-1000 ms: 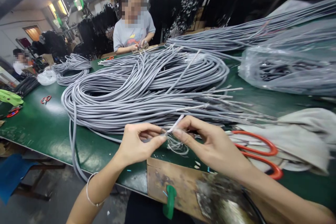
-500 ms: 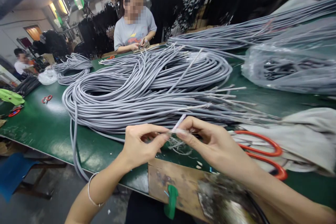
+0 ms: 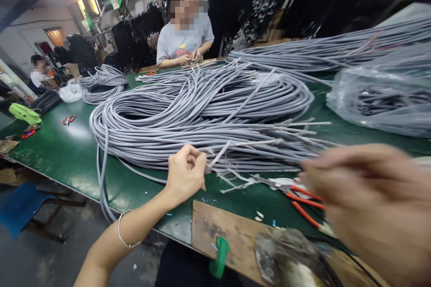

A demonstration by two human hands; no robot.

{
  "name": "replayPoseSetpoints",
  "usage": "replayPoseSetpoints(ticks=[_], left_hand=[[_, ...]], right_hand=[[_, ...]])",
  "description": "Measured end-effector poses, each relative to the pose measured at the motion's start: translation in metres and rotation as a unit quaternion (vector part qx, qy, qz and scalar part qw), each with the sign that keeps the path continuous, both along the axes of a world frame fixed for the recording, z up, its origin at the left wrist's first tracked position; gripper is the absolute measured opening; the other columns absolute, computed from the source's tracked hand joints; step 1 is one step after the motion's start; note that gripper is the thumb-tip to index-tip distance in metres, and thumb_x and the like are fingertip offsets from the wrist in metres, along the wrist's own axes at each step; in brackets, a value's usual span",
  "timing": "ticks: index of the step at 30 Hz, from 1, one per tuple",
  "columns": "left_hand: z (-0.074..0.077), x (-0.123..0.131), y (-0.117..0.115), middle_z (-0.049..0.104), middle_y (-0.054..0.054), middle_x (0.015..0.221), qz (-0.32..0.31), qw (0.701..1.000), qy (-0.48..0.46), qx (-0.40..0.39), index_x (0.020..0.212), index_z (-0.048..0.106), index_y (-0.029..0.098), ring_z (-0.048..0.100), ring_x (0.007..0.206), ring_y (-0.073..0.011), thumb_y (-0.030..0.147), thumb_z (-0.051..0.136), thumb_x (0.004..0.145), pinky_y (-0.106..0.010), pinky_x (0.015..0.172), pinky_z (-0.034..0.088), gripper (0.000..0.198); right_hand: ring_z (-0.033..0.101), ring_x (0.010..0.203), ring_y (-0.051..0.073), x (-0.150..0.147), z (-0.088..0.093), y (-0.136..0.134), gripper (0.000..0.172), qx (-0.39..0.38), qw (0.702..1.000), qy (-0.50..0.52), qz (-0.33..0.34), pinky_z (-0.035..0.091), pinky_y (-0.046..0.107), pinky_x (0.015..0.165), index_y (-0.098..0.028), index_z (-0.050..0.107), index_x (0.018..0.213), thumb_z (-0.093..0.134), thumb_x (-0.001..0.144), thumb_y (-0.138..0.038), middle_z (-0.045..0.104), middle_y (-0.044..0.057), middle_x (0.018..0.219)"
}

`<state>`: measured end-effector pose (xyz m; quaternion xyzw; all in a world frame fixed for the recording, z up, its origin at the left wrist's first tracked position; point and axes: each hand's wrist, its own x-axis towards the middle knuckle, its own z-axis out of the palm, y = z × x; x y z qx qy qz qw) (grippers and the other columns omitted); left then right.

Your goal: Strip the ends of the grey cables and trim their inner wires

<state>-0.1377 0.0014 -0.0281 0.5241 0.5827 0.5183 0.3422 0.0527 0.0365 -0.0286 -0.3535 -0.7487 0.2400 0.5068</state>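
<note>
Item, centre of frame: our left hand (image 3: pixel 186 172), fingers curled shut, pinching the stripped cable end (image 3: pixel 218 156) at the near edge of the grey cable bundle (image 3: pixel 202 112) on the green table (image 3: pixel 67 152).
Item, lower right: our right hand (image 3: pixel 367 202), blurred; we cannot tell its grip.
Item, between the hands: orange-handled scissors (image 3: pixel 292 195).
Handling note: we judge that a firm pinch close to the frayed strands keeps them from slipping.

Bare forearms, thin silver bangle (image 3: pixel 120 236) (plain) behind left hand (image 3: pixel 186 174)
</note>
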Motion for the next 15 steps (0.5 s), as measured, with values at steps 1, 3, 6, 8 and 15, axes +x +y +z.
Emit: replayPoseSetpoints(ticks=[1,3,6,8,15], left_hand=[[0.0,0.0,0.001,0.048,0.008,0.044,-0.017,0.999,-0.043,-0.02,0.068,0.041,0.02,0.047,0.028,-0.0078,0.034,0.049,0.079,-0.016,0.028,0.031,0.019],[0.0,0.0,0.001,0.05,0.009,0.045,-0.04,0.994,-0.1,-0.037,0.073,0.04,0.02,0.05,0.028,-0.0095,0.039,0.049,0.079,-0.016,0.027,0.033,0.022],[0.001,-0.002,0.0,0.052,0.008,0.045,-0.051,0.989,-0.131,-0.038,0.076,0.041,0.02,0.05,0.029,-0.0091,0.04,0.05,0.078,-0.015,0.03,0.038,0.023],[0.001,-0.003,0.001,0.05,0.009,0.043,-0.049,0.99,-0.132,-0.031,0.075,0.042,0.019,0.049,0.031,-0.0074,0.038,0.051,0.078,-0.014,0.032,0.039,0.021],[-0.003,0.0,0.003,0.052,0.006,0.056,-0.054,0.987,-0.141,-0.05,0.073,0.043,0.018,0.052,0.038,-0.0085,0.039,0.053,0.075,-0.016,0.029,0.042,0.023]], right_hand=[[0.038,0.041,0.013,-0.007,-0.001,0.0,0.022,0.004,1.0,0.01,-0.008,0.031,0.027,0.035,-0.029,0.045,0.091,0.05,0.085,-0.049,0.037,-0.003,0.055],[0.044,0.044,0.012,-0.024,-0.001,-0.003,0.039,0.041,0.999,-0.026,-0.02,0.034,0.025,0.036,-0.026,0.047,0.094,0.063,0.074,-0.055,0.042,-0.004,0.059],[0.045,0.042,0.009,-0.044,-0.001,-0.011,0.039,0.141,0.983,-0.11,-0.033,0.037,0.024,0.039,-0.022,0.048,0.098,0.063,0.076,-0.051,0.052,-0.002,0.068],[0.048,0.043,0.009,-0.05,-0.002,-0.017,0.032,0.197,0.97,-0.136,-0.047,0.038,0.023,0.041,-0.021,0.047,0.101,0.06,0.081,-0.043,0.056,0.0,0.071],[0.059,0.045,0.012,-0.05,-0.01,-0.021,0.03,0.232,0.95,-0.157,-0.135,0.04,0.022,0.04,-0.016,0.048,0.103,0.048,0.087,-0.042,0.064,0.002,0.069]])
